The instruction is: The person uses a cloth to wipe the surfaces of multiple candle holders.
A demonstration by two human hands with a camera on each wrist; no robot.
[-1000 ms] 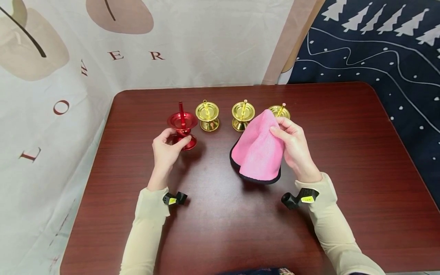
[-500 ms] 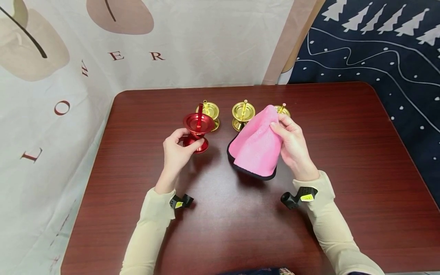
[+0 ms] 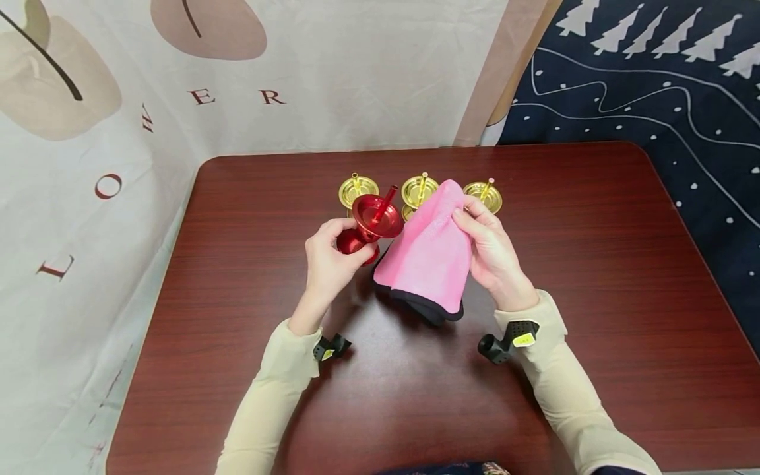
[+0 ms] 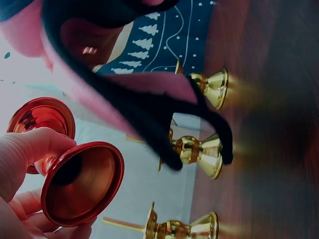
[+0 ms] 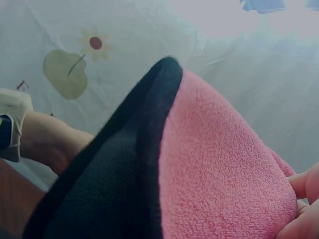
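Observation:
A shiny red candle holder (image 3: 378, 218) with a thin upright stem is gripped around its lower part by my left hand (image 3: 332, 260). It is lifted off the table and tilts to the right; the left wrist view shows its hollow base (image 4: 83, 184). My right hand (image 3: 495, 254) pinches the top of a pink cloth (image 3: 427, 254) with a dark edge. The cloth hangs down close beside the red holder; whether they touch I cannot tell. In the right wrist view, the cloth's dark underside (image 5: 99, 184) hides the red holder and most of my left hand.
Behind my hands stand three gold candle holders in a row: a left one (image 3: 358, 189), a middle one (image 3: 418, 188), partly covered by the red holder and cloth, and a right one (image 3: 483, 196). The reddish-brown table (image 3: 594, 277) meets printed fabric (image 3: 368, 79) at the back.
My left hand has carried the red holder rightward and tilted it toward the cloth. My right hand has shifted slightly left with the cloth, uncovering more of the right gold holder.

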